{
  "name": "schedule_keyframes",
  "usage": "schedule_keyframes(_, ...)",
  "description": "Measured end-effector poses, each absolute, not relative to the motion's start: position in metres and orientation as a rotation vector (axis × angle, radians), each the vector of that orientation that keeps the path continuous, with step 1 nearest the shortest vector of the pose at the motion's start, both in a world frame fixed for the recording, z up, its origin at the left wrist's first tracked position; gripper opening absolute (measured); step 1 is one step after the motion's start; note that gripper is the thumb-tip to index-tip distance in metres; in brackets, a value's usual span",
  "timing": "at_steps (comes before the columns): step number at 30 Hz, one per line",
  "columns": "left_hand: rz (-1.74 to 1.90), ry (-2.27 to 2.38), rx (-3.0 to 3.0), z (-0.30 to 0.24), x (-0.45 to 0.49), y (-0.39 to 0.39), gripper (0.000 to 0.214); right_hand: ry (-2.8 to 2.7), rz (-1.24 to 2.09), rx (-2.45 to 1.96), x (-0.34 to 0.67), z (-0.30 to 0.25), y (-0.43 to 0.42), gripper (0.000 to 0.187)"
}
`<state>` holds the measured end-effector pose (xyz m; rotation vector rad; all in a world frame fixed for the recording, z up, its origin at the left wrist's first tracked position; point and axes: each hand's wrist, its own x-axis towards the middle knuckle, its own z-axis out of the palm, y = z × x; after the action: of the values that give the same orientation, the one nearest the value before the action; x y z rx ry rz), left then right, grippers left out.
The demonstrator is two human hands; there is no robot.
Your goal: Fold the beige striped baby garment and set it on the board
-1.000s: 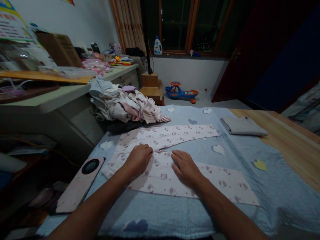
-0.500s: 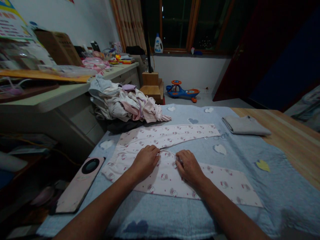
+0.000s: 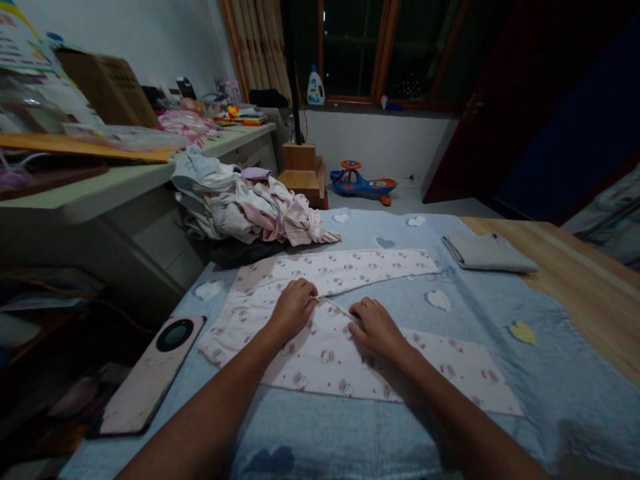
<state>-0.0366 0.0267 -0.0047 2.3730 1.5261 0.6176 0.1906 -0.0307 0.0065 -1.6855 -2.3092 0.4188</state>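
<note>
Printed baby garment (image 3: 325, 353): white fabric with small pink animal-face print, lying flat on a light-blue blanket (image 3: 550, 407), directly in front of the person, with a long narrow strip running right across the upper part and a wide panel nearer the body.

Left hand (image 3: 293, 310): palm down on the garment, fingers lightly bent, fingertips at a diagonal fabric edge (image 3: 337, 310); whether pinching the cloth, cannot tell.

Right hand (image 3: 375, 328): palm down on the garment just right of that edge, fingers bent and close together; grip on the cloth likewise impossible to tell.

Between the hands: a narrow gap, with the diagonal edge running through it.

Right of the garment: folded grey cloth (image 3: 487, 261) near the blanket's far corner, beside a wooden tabletop (image 3: 575, 287).

Left of the garment: phone in a pale pink case (image 3: 143, 387) on the blanket edge, camera ring upward.

Beyond the garment: heap of crumpled baby clothes (image 3: 245, 210) against a cream desk (image 3: 100, 187), touching the blanket's far edge.
</note>
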Motion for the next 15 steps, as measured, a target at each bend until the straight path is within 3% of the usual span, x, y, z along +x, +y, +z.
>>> schedule_keyframes(15, 0.777, 1.513, 2.359, -0.018, -0.039, 0.030, 0.009, -2.272, 0.330, -1.676, 0.157, 0.001, -0.012, 0.011)
